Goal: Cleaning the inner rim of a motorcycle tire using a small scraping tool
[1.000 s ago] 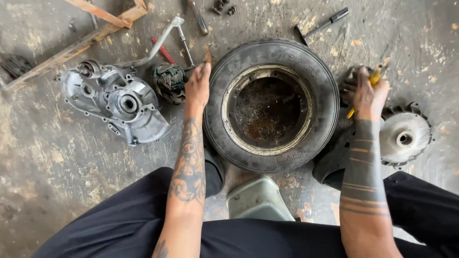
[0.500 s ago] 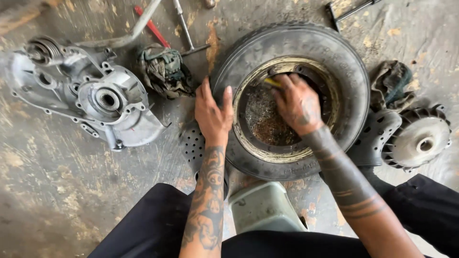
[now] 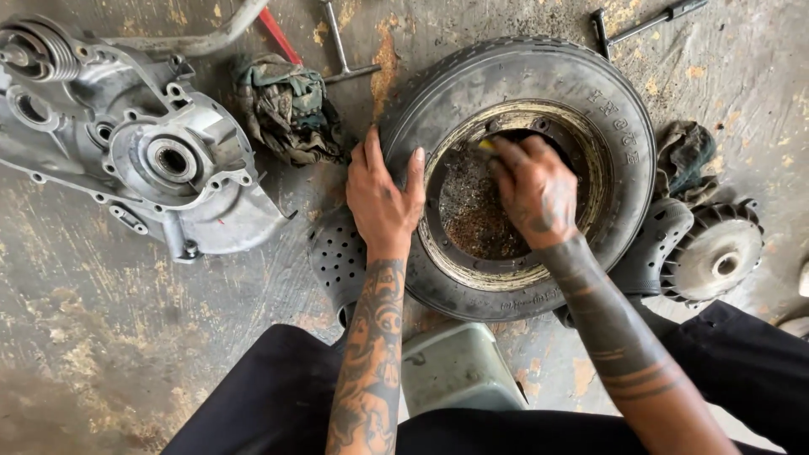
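Right now the small tyre (image 3: 522, 168) lies flat on the stained concrete floor (image 3: 101, 337), its rusty steel rim (image 3: 514, 274) facing up. The left hand (image 3: 383, 194) is spread open and pressed on the tyre's left sidewall, gripping nothing, only steadying. The right hand (image 3: 535, 190) reaches into the hub well, fingers curled around a small tool of which only a yellow tip (image 3: 486, 145) shows near the rim's upper edge; what kind of tool it is I cannot tell. The likeliest trouble is a slip: the well is coated in loose rust and grit, so the tool could skate off whatever it bears on and drive the knuckles into the rim's sharp inner edge. With only a flat palm holding the tyre, a hard push could also make the wheel turn or slide on the floor. Rust flakes may fly upward toward the face. A grey engine casing (image 3: 168, 160), an oily rag (image 3: 286, 105) and a finned pulley (image 3: 716, 253) lie close by, leaving little room if the wheel shifts.
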